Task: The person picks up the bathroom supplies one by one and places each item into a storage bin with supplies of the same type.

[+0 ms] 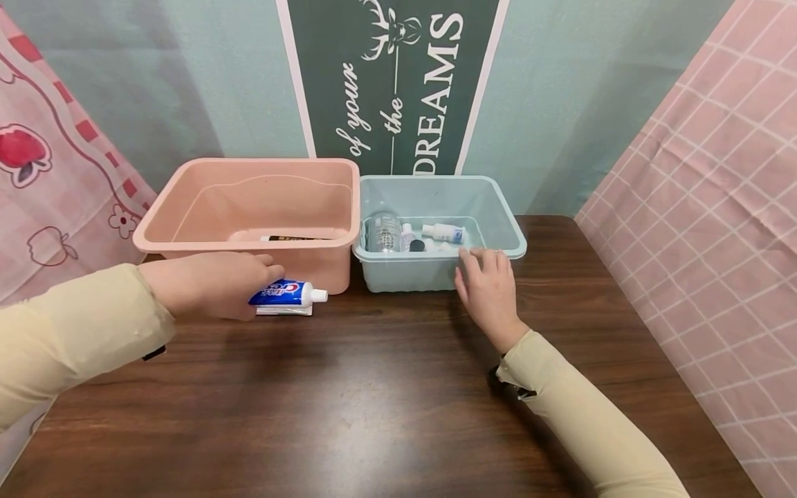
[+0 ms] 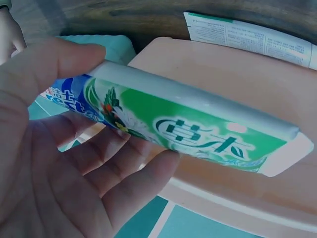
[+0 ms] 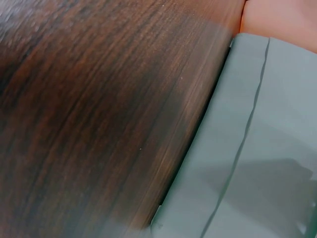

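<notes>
My left hand [image 1: 214, 283] holds a toothpaste tube [image 1: 280, 294], blue with a white cap, in front of the pink bin [image 1: 314, 266]. In the left wrist view the tube's green and blue printed side [image 2: 168, 119] shows between thumb and fingers. A second, white tube [image 2: 252, 37] lies on the table beside the pink bin. My right hand [image 1: 488, 290] rests its fingertips at the front rim of the light blue bin [image 1: 405, 273]; the right wrist view shows only that bin's wall [image 3: 267, 139] and the table.
Inside the pink bin lies a dark tube [image 1: 295, 238]. The blue bin contains a clear bottle [image 1: 385, 233], a small white bottle [image 1: 445, 233] and other small items. Both bins stand side by side on the brown wooden table [image 1: 373, 401], with curtains behind and at the sides.
</notes>
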{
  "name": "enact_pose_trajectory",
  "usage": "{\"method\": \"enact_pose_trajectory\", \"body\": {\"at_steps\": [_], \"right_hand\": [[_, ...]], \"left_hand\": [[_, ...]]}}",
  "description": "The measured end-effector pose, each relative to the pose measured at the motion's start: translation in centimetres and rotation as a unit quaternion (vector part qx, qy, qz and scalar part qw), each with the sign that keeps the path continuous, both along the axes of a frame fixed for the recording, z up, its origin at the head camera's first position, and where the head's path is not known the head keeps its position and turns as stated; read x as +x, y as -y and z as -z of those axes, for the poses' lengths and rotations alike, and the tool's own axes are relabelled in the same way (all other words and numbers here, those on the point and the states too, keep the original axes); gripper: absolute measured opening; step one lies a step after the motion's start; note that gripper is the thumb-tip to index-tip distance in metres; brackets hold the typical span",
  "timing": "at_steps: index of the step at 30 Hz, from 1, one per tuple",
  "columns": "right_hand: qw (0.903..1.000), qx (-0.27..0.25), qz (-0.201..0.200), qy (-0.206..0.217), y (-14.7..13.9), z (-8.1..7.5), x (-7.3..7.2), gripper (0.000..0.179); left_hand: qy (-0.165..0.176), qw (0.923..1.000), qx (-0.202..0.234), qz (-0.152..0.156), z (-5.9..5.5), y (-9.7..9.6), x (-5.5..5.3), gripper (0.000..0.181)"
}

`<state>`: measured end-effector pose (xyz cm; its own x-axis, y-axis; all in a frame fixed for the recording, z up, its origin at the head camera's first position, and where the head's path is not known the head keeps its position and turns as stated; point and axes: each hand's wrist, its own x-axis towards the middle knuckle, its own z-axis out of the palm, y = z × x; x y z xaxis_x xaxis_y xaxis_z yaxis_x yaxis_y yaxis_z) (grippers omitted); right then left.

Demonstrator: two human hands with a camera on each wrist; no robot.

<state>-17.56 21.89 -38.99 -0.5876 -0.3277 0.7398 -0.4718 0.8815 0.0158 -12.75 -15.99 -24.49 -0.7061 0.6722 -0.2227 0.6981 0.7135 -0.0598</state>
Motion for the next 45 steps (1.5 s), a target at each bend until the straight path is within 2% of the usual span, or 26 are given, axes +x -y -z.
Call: {"method": "enact_pose_trajectory", "body": {"at_steps": [2, 7, 20, 25, 32, 40, 45], "right_hand": [[1.0000, 0.000, -0.001, 0.000, 0.0, -0.1, 0.0, 0.032], [1.0000, 0.001, -0.005, -0.001, 0.0, -0.3, 0.0, 0.032], [1.0000, -0.003, -0.002, 0.001, 0.1, -0.4, -0.1, 0.031], [1.0000, -0.003, 0.000, 0.003, 0.1, -0.3, 0.0, 0.031], [1.0000, -0.007, 0.006, 0.002, 0.1, -0.1, 0.0, 0.032], [1.0000, -0.006, 0.001, 0.001, 0.2, 0.1, -0.1, 0.031], [1.0000, -0.008, 0.002, 0.000, 0.2, 0.2, -0.1, 0.031]], "left_hand": [[-0.001, 1.0000, 0.000, 0.007, -0.1, 0.0, 0.0, 0.036], [-0.001, 1.0000, -0.006, 0.004, -0.4, -0.1, -0.3, 0.038], [0.011, 0.9993, -0.008, -0.036, -2.3, 0.9, -0.9, 0.055], [0.003, 0.9998, -0.007, -0.017, -2.8, 1.2, -1.1, 0.055], [0.004, 0.9989, -0.020, -0.043, -3.9, 1.1, -1.4, 0.056], [-0.004, 0.9995, -0.009, -0.030, -4.4, 1.2, -1.8, 0.054], [-0.013, 0.9994, -0.018, -0.028, -4.6, 1.1, -2.1, 0.051]]}}
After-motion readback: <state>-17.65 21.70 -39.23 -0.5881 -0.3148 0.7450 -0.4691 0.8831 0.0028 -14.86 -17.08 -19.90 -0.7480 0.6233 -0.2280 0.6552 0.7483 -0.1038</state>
